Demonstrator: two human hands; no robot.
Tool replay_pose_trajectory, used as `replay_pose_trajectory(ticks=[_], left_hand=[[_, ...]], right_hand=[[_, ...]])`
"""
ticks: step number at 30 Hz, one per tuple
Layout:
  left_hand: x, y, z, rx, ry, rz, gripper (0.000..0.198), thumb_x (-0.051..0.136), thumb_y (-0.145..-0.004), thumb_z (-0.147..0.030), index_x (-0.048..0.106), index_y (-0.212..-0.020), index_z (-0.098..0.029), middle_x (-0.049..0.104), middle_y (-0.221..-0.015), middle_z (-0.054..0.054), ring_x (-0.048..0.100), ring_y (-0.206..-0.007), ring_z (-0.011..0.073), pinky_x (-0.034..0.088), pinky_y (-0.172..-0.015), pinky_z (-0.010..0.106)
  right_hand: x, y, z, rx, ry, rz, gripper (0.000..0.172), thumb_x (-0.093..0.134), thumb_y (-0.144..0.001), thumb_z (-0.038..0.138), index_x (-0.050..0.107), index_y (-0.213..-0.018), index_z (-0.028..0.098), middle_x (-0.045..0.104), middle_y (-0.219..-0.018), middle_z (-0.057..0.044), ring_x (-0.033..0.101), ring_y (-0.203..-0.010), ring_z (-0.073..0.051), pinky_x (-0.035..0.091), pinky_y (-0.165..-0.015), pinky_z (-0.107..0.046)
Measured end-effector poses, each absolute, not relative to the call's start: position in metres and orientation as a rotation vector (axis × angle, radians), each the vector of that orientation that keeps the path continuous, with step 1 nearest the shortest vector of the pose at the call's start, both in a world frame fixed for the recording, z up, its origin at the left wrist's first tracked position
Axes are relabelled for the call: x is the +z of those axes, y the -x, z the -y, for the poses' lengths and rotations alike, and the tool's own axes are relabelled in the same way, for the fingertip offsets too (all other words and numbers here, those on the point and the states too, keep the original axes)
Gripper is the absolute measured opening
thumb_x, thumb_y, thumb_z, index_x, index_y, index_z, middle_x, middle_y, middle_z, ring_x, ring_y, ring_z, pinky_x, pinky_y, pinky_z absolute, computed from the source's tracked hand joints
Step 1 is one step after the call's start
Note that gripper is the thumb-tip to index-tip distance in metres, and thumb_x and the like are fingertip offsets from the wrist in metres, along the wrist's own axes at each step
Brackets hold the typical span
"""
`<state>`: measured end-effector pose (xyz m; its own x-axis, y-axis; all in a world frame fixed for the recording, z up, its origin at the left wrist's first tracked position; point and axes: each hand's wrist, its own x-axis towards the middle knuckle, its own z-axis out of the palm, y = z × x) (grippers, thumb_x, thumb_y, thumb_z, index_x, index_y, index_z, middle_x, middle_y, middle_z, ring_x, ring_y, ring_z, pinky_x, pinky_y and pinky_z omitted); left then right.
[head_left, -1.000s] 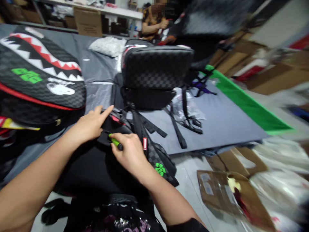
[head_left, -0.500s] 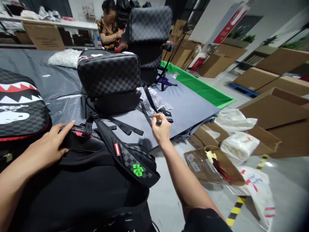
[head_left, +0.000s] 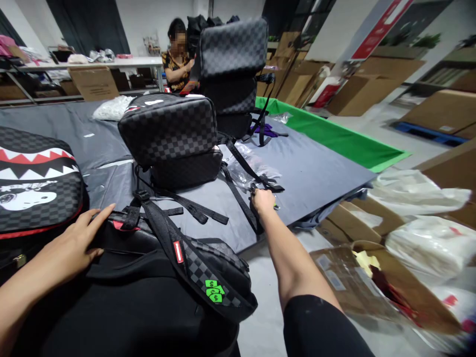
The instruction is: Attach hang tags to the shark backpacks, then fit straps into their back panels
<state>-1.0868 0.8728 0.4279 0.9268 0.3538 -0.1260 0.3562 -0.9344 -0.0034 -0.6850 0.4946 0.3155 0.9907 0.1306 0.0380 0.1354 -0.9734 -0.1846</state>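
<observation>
A black backpack [head_left: 148, 297] fills the near left, its back panel toward me. Its shoulder strap [head_left: 178, 248] carries a red label and green dollar-sign patches. My left hand [head_left: 80, 240] lies on the top edge of this backpack, fingers stretched and thumb apart. My right hand [head_left: 263, 201] reaches over the grey-covered table [head_left: 308, 163], fingers closed. A small dark thing shows at its fingertips and a yellow-green bit beside it; I cannot make out what they are. Near that hand lie black straps [head_left: 238, 196] and a clear plastic bag [head_left: 241, 166].
Checkered backpacks [head_left: 171, 131] stand mid-table and stacked [head_left: 234, 49] behind. A shark-mouth backpack [head_left: 37, 183] is at left. A green-lined tray [head_left: 334, 139] borders the table. Open cartons [head_left: 372, 282] and white bags [head_left: 427, 243] stand right. A person [head_left: 178, 59] works at the back.
My right hand has gone from a raised fist with a dark round end showing to lower and farther right, at the tabletop. My left hand stays on the backpack. The view has shifted.
</observation>
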Motion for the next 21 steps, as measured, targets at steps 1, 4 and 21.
replay_pose_trajectory(ticks=[1, 4, 21], left_hand=[[0.428, 1.087, -0.872, -0.19, -3.061, -0.566, 0.088, 0.048, -0.082, -0.03, 0.002, -0.156, -0.033, 0.032, -0.148, 0.009, 0.051, -0.128, 0.0296, 0.046, -0.101, 0.036], [0.43, 1.087, -0.87, -0.169, -3.059, -0.565, 0.088, 0.049, -0.081, -0.029, 0.002, -0.156, -0.033, 0.032, -0.149, 0.009, 0.052, -0.127, 0.0295, 0.046, -0.1, 0.037], [0.465, 1.089, -0.827, -0.192, -2.962, -0.682, 0.099, 0.063, -0.077, -0.009, 0.008, -0.156, -0.032, 0.024, -0.157, 0.015, 0.05, -0.129, 0.0347, 0.049, -0.1, 0.041]], right_hand=[[0.315, 0.687, -0.495, -0.042, 2.928, 0.216, 0.023, 0.051, -0.089, 0.013, 0.071, -0.1, 0.007, 0.068, -0.106, -0.022, 0.054, -0.108, -0.028, 0.04, -0.084, -0.032], [0.318, 0.701, -0.492, -0.11, 2.842, 0.23, 0.026, 0.048, -0.086, 0.007, 0.072, -0.098, 0.006, 0.067, -0.111, -0.024, 0.055, -0.108, -0.028, 0.039, -0.085, -0.032], [0.454, 0.938, -0.629, 0.219, 1.788, 1.165, 0.019, 0.059, -0.084, 0.031, 0.072, -0.085, 0.018, 0.073, -0.083, -0.005, 0.066, -0.075, -0.018, 0.048, -0.07, -0.028]])
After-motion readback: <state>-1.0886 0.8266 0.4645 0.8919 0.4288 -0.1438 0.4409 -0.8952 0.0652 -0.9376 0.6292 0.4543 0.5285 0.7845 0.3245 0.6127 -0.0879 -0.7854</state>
